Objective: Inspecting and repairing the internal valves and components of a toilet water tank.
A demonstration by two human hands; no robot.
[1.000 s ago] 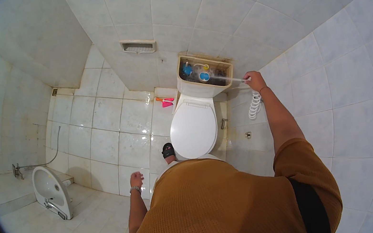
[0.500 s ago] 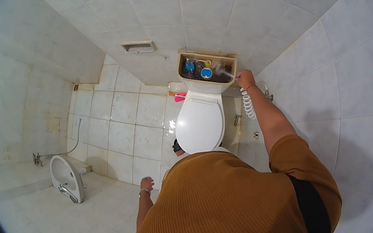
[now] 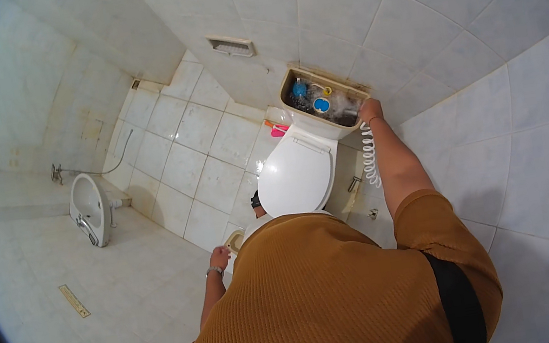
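Observation:
In the open cistern [image 3: 292,106], full of churning water, white spray spreads near the right end. My right hand [image 3: 370,110] is closed at that end around a bidet sprayer, its head mostly hidden by the hand and spray. Below it hangs the white coiled hose [image 3: 370,157]. A blue-topped round valve [image 3: 321,105], a blue fitting [image 3: 299,88] and a small yellow part [image 3: 327,91] stand in the water. My left hand [image 3: 219,257] hangs low at my left side, fingers loosely bent, with nothing visible in it. A beige-rimmed piece [image 3: 234,240] lies just beyond it, partly hidden by my body.
The white toilet lid [image 3: 296,172] is down. Pink and orange items [image 3: 277,128] lie on the wet tiles [image 3: 200,122] beside the cistern. A washbasin [image 3: 89,206] is on the left, a soap niche [image 3: 231,46] in the wall, and a small tap [image 3: 354,184] right of the toilet.
The view has turned, so the cistern sits farther right. My right hand has stayed at the cistern's right end, with more spray over the water. The left hand's fingers look less spread.

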